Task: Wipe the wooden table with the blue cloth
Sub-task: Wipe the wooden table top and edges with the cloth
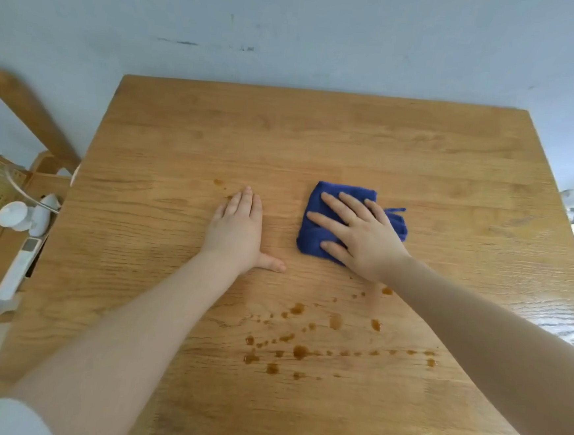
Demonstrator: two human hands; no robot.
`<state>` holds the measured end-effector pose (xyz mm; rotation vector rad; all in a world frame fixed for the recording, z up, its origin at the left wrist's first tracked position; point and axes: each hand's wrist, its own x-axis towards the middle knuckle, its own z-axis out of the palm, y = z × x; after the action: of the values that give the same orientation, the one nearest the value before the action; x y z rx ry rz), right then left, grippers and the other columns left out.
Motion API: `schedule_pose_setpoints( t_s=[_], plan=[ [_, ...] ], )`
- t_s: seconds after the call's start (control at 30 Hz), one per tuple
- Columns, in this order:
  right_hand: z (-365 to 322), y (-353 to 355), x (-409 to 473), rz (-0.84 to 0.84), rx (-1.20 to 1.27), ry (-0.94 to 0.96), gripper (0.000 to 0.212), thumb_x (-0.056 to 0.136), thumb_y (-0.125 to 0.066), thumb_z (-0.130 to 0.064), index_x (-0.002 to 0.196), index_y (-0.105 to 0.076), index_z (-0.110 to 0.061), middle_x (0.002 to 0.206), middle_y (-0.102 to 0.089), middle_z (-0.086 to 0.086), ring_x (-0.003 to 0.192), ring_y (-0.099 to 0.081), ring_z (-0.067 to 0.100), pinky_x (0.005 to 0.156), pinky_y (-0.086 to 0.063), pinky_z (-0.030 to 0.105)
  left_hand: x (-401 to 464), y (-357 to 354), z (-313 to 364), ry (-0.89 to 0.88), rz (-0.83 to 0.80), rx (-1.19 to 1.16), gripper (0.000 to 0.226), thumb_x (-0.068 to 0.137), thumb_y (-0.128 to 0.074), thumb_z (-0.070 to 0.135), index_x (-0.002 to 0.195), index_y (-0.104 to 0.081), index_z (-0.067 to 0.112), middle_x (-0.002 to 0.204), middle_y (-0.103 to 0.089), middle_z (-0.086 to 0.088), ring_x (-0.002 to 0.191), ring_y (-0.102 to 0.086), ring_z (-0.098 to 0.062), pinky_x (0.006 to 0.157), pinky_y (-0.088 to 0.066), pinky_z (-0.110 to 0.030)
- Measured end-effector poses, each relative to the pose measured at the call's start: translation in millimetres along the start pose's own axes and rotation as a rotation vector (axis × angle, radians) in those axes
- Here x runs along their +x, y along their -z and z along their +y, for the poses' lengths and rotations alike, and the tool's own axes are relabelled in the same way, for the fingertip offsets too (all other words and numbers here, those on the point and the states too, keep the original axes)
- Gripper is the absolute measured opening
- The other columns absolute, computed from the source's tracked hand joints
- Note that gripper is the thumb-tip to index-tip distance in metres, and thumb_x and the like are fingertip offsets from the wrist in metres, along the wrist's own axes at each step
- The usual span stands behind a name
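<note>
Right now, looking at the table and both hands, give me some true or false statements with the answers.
1. The right hand presses flat on the blue cloth. True.
2. The left hand grips a bottle. False: it rests flat and bare on the wooden table.
3. Brown spills lie nearer the person than the cloth. True.
4. The cloth hangs over the table's edge. False: it lies near the middle.
</note>
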<state>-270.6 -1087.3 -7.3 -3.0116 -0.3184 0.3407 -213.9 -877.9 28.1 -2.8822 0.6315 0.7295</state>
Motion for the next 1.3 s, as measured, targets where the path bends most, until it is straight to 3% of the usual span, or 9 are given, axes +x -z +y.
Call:
schedule_pose_setpoints(
  t_s=[0.23, 0.4, 0.5, 0.73, 0.83, 1.07, 1.13, 1.23, 1.3],
  plan=[
    [-3, 5, 54, 0.082, 0.054, -0.275, 0.049, 0.096, -0.027, -0.05, 0.144, -0.022, -0.039, 0.157, -0.011, -0.002, 0.144, -0.007, 0.024, 0.114, -0.006, 0.05, 0, -2, -1, -0.001, 0.0, -0.008, 0.135, 0.058, -0.06, 0.077, 0.148, 0.01, 0.006, 0.156, 0.015, -0.012, 0.146, 0.006, -0.024, 0.118, -0.002, -0.037],
    [-22, -4, 17, 0.08, 0.027, -0.038, 0.063, 0.084, -0.014, -0.061, 0.142, -0.027, -0.04, 0.156, -0.018, -0.002, 0.143, -0.015, 0.025, 0.113, -0.009, 0.051, 1, -6, -3, -0.006, 0.011, -0.06, 0.133, 0.058, -0.062, 0.075, 0.148, 0.009, 0.008, 0.157, 0.016, -0.01, 0.145, 0.007, -0.022, 0.117, -0.003, -0.037],
    [-18, -5, 19, 0.072, 0.053, 0.062, 0.06, 0.085, -0.019, -0.061, 0.139, -0.036, -0.04, 0.153, -0.026, -0.002, 0.141, -0.023, 0.026, 0.111, -0.014, 0.051, 2, -8, -4, -0.005, 0.017, -0.084, 0.132, 0.059, -0.062, 0.075, 0.148, 0.011, 0.009, 0.156, 0.019, -0.008, 0.145, 0.01, -0.021, 0.117, -0.003, -0.036],
    [10, 14, 101, 0.068, 0.1, -0.091, 0.047, 0.095, -0.03, -0.052, 0.141, -0.027, -0.042, 0.157, -0.013, -0.004, 0.144, -0.007, 0.022, 0.114, -0.006, 0.049, 2, -8, -3, 0.015, -0.02, -0.105, 0.135, 0.057, -0.059, 0.077, 0.146, 0.016, 0.01, 0.154, 0.026, -0.005, 0.144, 0.014, -0.018, 0.117, -0.001, -0.034],
    [1, 14, 89, 0.085, 0.12, -0.093, 0.045, 0.097, -0.03, -0.048, 0.141, -0.029, -0.04, 0.157, -0.014, -0.003, 0.144, -0.007, 0.023, 0.114, -0.006, 0.05, 0, -7, -1, 0.024, -0.034, -0.13, 0.133, 0.059, -0.062, 0.074, 0.146, 0.017, 0.011, 0.153, 0.027, -0.004, 0.144, 0.015, -0.017, 0.117, -0.001, -0.034],
    [-2, 6, 41, 0.038, 0.075, 0.263, 0.05, 0.093, -0.025, -0.055, 0.141, -0.029, -0.042, 0.156, -0.014, -0.006, 0.144, -0.01, 0.022, 0.113, -0.005, 0.046, -4, -2, 1, 0.041, -0.017, -0.191, 0.131, 0.059, -0.068, 0.068, 0.148, 0.01, 0.012, 0.155, 0.022, -0.002, 0.144, 0.014, -0.015, 0.119, -0.002, -0.034],
    [6, 7, 62, 0.055, 0.098, 0.188, 0.048, 0.093, -0.031, -0.054, 0.14, -0.03, -0.042, 0.156, -0.015, -0.006, 0.144, -0.01, 0.022, 0.114, -0.005, 0.046, -2, -2, 1, 0.046, -0.015, -0.185, 0.133, 0.058, -0.068, 0.069, 0.148, 0.011, 0.012, 0.156, 0.021, -0.002, 0.144, 0.014, -0.015, 0.119, -0.001, -0.033],
    [-2, 9, 98, 0.096, 0.156, -0.095, 0.048, 0.095, -0.03, -0.054, 0.141, -0.028, -0.041, 0.157, -0.011, -0.004, 0.144, -0.007, 0.024, 0.114, -0.005, 0.048, 1, -8, -3, 0.042, -0.004, -0.186, 0.134, 0.057, -0.068, 0.07, 0.148, 0.011, 0.013, 0.155, 0.021, 0.0, 0.144, 0.013, -0.014, 0.119, -0.001, -0.032],
    [-12, 11, 108, 0.106, 0.14, -0.142, 0.048, 0.095, -0.028, -0.053, 0.142, -0.026, -0.04, 0.158, -0.009, -0.002, 0.144, -0.005, 0.025, 0.114, -0.004, 0.049, 1, -10, -5, 0.028, -0.008, -0.205, 0.134, 0.056, -0.068, 0.07, 0.148, 0.012, 0.015, 0.155, 0.023, 0.001, 0.144, 0.015, -0.013, 0.119, -0.001, -0.033]
  ],
)
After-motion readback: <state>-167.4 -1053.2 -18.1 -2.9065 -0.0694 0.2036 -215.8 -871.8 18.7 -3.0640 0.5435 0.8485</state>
